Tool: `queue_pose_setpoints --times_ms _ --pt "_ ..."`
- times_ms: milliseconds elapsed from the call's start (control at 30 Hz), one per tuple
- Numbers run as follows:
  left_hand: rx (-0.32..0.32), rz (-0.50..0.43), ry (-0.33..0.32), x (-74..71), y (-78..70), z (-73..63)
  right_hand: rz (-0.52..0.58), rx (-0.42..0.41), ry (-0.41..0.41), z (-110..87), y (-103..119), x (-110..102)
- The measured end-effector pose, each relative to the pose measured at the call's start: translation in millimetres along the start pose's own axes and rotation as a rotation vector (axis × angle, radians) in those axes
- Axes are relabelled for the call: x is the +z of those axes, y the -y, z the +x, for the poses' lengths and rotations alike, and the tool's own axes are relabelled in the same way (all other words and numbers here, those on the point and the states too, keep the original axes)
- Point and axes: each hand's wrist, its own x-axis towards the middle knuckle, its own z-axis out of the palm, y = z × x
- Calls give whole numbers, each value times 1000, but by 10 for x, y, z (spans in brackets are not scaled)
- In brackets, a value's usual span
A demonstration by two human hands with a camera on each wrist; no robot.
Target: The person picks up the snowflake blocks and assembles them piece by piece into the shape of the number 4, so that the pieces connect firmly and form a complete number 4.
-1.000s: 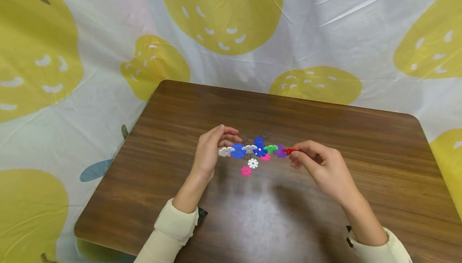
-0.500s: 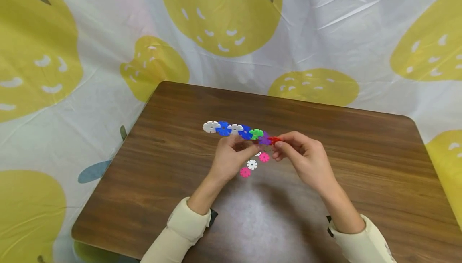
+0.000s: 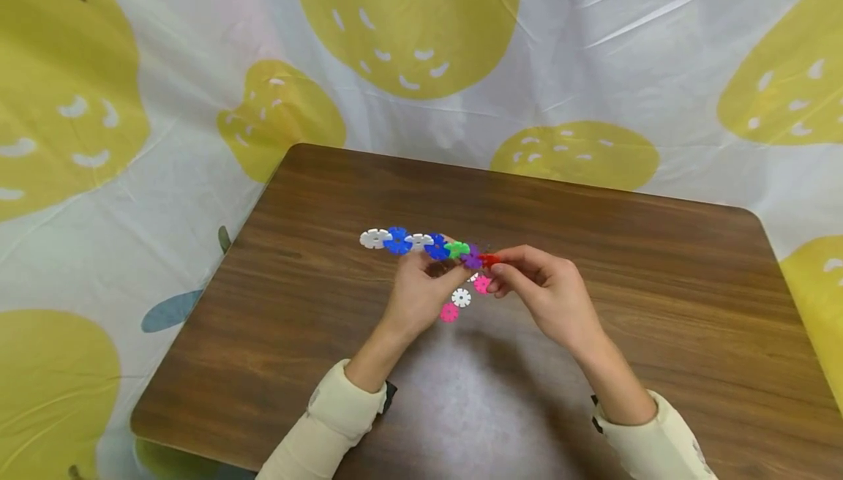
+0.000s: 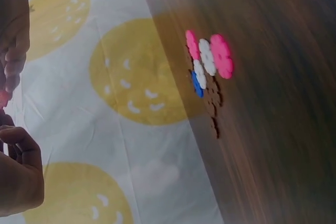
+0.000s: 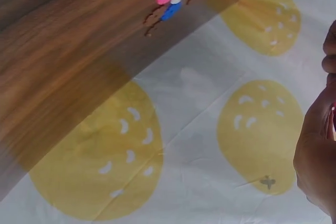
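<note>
A row of joined notched plastic discs (snowflake discs) hangs above the table: white (image 3: 376, 238), blue (image 3: 397, 240), white, blue, green (image 3: 457, 249), purple (image 3: 471, 256) and red (image 3: 489, 260). Thumb and fingers of my right hand (image 3: 556, 293) pinch the red disc at the right end. My left hand (image 3: 418, 293) grips the row from below around the purple disc, its fingers partly hidden behind the discs. In the left wrist view, the left hand (image 4: 21, 169) and the right hand (image 4: 13, 35) show only at the edge, a bit of red disc (image 4: 4, 98) between them.
Loose discs lie on the brown wooden table (image 3: 296, 304) below the hands: pink (image 3: 449, 312), white (image 3: 461, 298), another pink, and, in the left wrist view, a blue disc (image 4: 197, 84) and several brown discs (image 4: 214, 93). A patterned cloth (image 3: 421, 121) hangs behind the table.
My left hand has moved from the white end of the row to grip it near the purple disc. The row and my right hand have shifted left.
</note>
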Motion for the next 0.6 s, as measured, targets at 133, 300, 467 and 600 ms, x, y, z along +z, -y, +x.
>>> queue_pose_setpoints --times_ms 133,300,467,600 --pt "51 -10 -22 -38 35 -37 -133 -4 -33 -53 -66 -63" --pt "50 12 -38 -113 69 -96 -315 -22 -134 -101 -249 -168" --pt "74 54 -38 -150 77 -150 -472 -36 -151 -155 -484 -212" --pt "83 54 -46 -147 76 -199 -548 10 -83 -253 -714 -153"
